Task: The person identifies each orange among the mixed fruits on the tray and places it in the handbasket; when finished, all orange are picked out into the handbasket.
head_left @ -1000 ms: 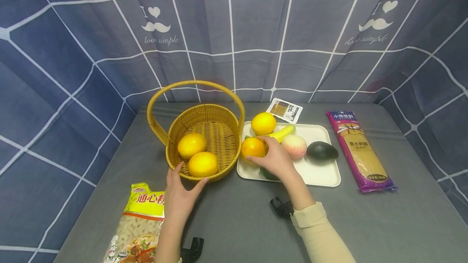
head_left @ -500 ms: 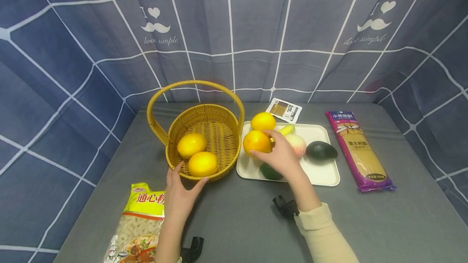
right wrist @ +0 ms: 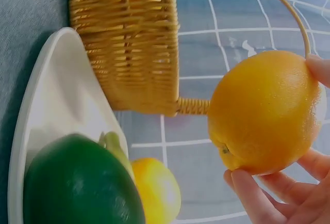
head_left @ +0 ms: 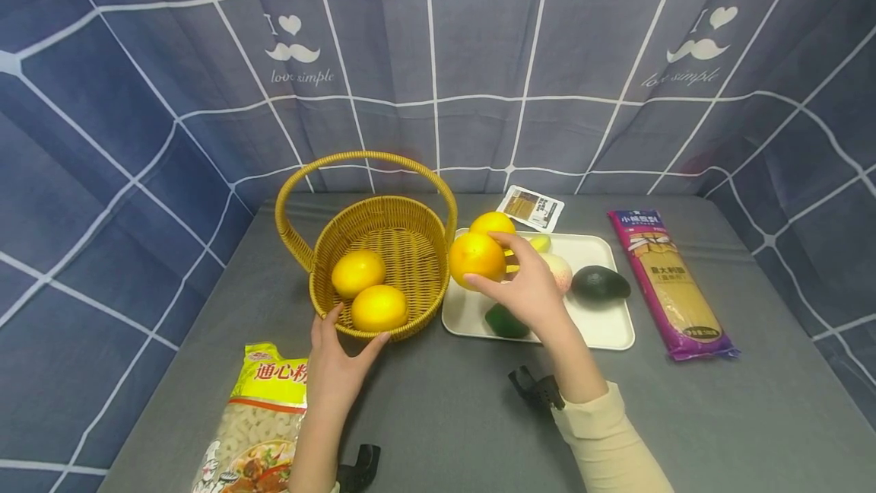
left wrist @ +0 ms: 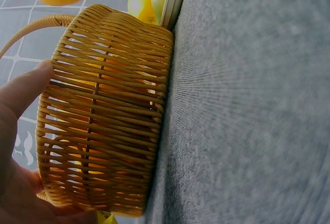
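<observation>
1 basket (head_left: 414, 249) w/ 2 lemons (head_left: 359, 272) in it; 1 tray (head_left: 595, 329) w/ 1 more lemon (head_left: 493, 221), 1 banana (head_left: 541, 243), 1 peach (head_left: 563, 274), 1 avocado (head_left: 601, 284) & 1 green thing (head_left: 505, 322), partly hidden; 2 pasta bags (head_left: 674, 280); 1 small packet (head_left: 530, 208). R hand (head_left: 534, 287) grips the only orange (head_left: 477, 259): it's btwn thumb & fingertips, just L of the palm, up over the tray's L end, near the basket. L hand (head_left: 342, 367) holds the basket's front rim w/ thumb & fingers.
</observation>
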`<state>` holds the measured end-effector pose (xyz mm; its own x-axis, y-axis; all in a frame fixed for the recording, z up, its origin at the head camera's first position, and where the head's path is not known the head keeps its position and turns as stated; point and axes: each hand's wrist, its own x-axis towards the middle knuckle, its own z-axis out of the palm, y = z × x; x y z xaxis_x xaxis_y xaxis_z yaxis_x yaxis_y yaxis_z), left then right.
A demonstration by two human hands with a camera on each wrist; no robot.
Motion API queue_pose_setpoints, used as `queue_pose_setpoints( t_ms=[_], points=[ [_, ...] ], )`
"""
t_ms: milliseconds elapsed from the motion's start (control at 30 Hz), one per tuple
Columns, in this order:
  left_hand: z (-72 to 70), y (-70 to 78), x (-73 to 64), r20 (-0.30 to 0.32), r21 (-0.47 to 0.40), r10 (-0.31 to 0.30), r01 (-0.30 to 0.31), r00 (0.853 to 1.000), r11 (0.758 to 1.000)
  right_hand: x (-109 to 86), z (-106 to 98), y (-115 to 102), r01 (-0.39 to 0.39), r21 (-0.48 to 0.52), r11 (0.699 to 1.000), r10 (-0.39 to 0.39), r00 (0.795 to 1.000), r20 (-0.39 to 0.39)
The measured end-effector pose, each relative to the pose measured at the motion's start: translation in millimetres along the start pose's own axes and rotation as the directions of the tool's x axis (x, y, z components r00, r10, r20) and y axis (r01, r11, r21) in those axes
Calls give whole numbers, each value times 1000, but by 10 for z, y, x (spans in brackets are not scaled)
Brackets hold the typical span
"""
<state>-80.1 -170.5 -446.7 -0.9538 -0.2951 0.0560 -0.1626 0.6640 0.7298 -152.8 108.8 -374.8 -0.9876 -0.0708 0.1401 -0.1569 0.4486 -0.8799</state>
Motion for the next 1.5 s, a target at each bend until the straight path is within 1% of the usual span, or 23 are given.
queue_pose_setpoints(
  t_ms=[100, 300, 400, 600, 767, 1033, 1167, 1367, 1500],
  points=[
    [1, -3, 0, 2, 1, 0, 0, 1000, 1000, 6, 33, -38, 4, 30, 1000, -5, 1000, 8],
    [7, -10, 6, 8, 5, -7, 7, 1000, 1000, 55, 139, -77, 41, 95, 995, -44, 999, 30],
    [7, -6, 7, 7, 7, -7, 7, 1000, 1000, 78, 199, -99, 46, 120, 992, -52, 997, 50],
    [6, -2, 6, -5, 8, 7, -7, 1000, 1000, 150, 355, -134, 65, 124, 990, -76, 993, 86],
    [1, 14, 2, 0, 12, 7, -7, 1000, 1000, 237, 520, -159, 87, 146, 985, -104, 988, 111],
    [18, 19, 2, -11, 16, 9, -9, 1000, 1000, 393, 781, -147, 130, 64, 989, -138, 981, 139],
    [26, 19, 2, -14, 20, 13, -12, 1000, 1000, 437, 859, -127, 148, -9, 989, -145, 978, 148],
    [26, 19, -2, -21, 26, 9, -9, 1000, 1000, 479, 918, -120, 189, -136, 972, -167, 973, 156],
    [25, 17, -3, -26, 21, 10, -9, 1000, 1000, 503, 958, -127, 198, -186, 963, -167, 972, 167]
  ],
)
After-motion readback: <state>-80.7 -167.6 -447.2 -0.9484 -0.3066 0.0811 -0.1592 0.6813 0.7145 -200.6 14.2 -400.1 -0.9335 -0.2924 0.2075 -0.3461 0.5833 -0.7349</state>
